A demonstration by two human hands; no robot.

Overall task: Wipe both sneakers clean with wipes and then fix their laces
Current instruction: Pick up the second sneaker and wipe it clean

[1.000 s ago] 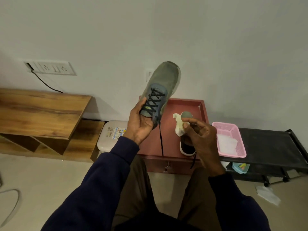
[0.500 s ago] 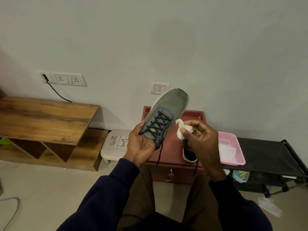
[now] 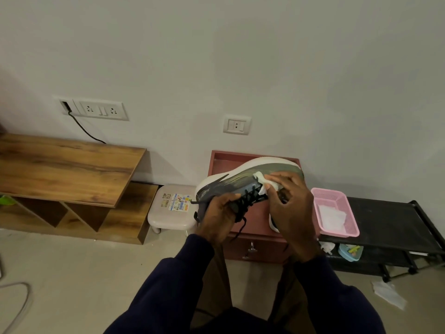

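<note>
I have the sneaker [image 3: 240, 179] in the air, tipped on its side with the pale sole turned away from me. The left grip [image 3: 220, 213] is curled tight round the heel end, fingers wrapped over the collar just beside the laces [image 3: 250, 198]. The right grip [image 3: 289, 208] sits toward the toe from there, its fingers bent over a white wipe [image 3: 263, 183] and pressing it against the grey upper. The second sneaker [image 3: 273, 222] lies directly under the right grip on the red counter [image 3: 216, 160], and I see only a sliver of its sole. Just to the outside of the right grip, the pink basket [image 3: 327, 192] holds fresh wipes [image 3: 332, 216]. My worry is the one-ended hold. All the wiping pressure lands far from the left grip, so a hard stroke could twist the sneaker round in the fingers or lever it out and onto the shoe below. The wipe is bunched small, so I judge it could slip from under the fingertips and leave bare skin rubbing the upper. A loose lace end hangs below the left grip, and a stroke back toward the tongue could snag it and pull the lacing further out, which makes more work later.
</note>
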